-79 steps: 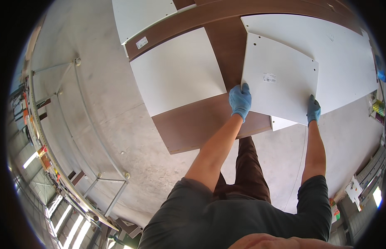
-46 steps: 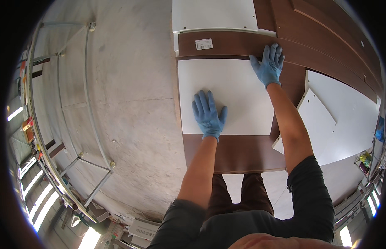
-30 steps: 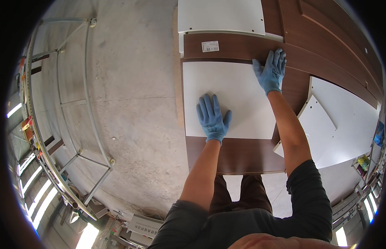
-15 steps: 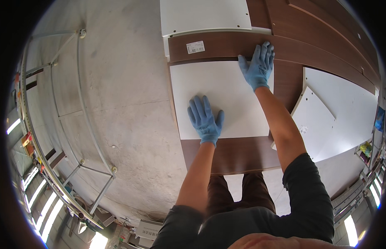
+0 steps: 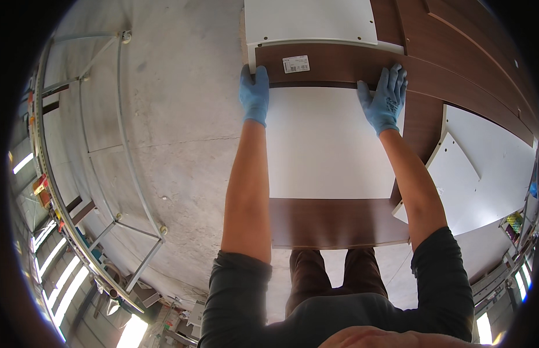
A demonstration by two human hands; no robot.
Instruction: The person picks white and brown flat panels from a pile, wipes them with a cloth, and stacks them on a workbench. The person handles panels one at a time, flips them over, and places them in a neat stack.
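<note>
Both my hands wear blue gloves. My left hand (image 5: 254, 95) is at the left edge of a brown strip board (image 5: 333, 62) with a white label (image 5: 296, 64); its thumb lies toward the top and its fingers go down the outer side, gripping the edge. My right hand (image 5: 385, 101) rests flat with fingers stretched out, across the brown strip and the right far corner of a white panel (image 5: 330, 142). That white panel lies on a larger brown board (image 5: 339, 220), whose near part shows in front of it.
Another white panel (image 5: 310, 20) with small holes lies beyond the strip. On the right are more white panels (image 5: 495, 151) and long brown boards (image 5: 472, 52). A metal tube frame (image 5: 124, 116) stands on the concrete floor (image 5: 182, 116) at left.
My left hand has moved from the middle of the white panel, away and left, to the edge of the brown strip. My right hand stays at the strip. The view has shifted slightly.
</note>
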